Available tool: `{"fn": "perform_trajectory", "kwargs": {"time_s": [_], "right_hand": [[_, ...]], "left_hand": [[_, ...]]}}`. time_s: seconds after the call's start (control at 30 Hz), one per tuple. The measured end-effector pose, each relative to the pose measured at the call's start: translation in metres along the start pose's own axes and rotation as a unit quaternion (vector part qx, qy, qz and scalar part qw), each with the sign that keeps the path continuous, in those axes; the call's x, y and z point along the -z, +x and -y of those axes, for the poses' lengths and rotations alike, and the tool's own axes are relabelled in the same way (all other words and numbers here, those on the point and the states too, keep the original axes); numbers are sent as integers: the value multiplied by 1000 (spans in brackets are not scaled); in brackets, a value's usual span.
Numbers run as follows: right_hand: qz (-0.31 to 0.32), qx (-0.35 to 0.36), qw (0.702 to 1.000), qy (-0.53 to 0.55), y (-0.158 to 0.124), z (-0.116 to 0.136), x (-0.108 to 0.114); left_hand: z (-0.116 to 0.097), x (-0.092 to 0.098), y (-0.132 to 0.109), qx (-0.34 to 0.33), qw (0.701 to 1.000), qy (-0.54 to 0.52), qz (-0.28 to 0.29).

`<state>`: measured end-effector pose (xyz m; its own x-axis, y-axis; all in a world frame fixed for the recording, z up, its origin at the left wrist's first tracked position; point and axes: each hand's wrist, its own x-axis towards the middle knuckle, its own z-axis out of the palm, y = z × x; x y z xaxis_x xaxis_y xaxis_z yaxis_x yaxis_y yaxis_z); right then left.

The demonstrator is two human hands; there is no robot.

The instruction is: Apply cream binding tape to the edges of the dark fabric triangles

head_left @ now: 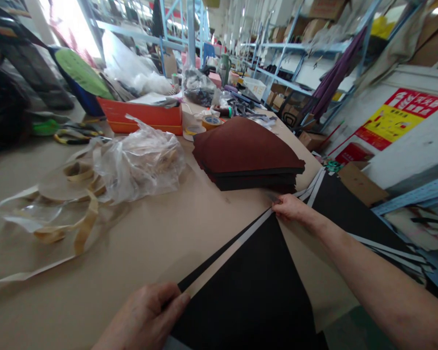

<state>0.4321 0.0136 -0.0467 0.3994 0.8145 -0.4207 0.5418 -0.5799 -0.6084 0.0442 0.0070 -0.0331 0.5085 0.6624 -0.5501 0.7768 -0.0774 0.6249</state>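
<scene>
A black sheet of flat material [251, 287] lies in front of me, with a pale strip [222, 257] running along its upper edge. My left hand [146, 311] pinches that edge at its near end, thumb over the strip. At the far corner, the fingers of my right hand [288, 206] close on the same edge. Just beyond the right hand sits a stack of dark brown, black-backed pieces [248, 150]. More black sheets with pale strips [350, 209] lie to the right, partly behind my right forearm.
On the tan table [131, 248], a clear plastic bag [138, 165] and loose tan tape [87, 218] lie to the left. Behind them are an orange box [142, 116], tape rolls [210, 121] and yellow-handled scissors or pliers [73, 136]. Shelving [288, 43] and cardboard boxes line the right.
</scene>
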Motion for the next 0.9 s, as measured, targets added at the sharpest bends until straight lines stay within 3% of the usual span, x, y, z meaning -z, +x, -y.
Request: {"fn": "perform_trajectory", "kwargs": {"time_s": [0.13, 0.43, 0.73, 0.9], "right_hand": [[8, -7, 1000, -6, 0, 0, 1], [-10, 12, 999, -45, 3, -2, 0], [-72, 111, 987, -94, -11, -5, -4], [-71, 146, 980, -119, -6, -15, -3]], "left_hand": [[0, 3, 2, 3, 1000, 2, 12], [12, -3, 5, -14, 999, -31, -25], [-7, 8, -2, 32, 999, -7, -29], [10, 17, -19, 36, 998, 18, -41]]}}
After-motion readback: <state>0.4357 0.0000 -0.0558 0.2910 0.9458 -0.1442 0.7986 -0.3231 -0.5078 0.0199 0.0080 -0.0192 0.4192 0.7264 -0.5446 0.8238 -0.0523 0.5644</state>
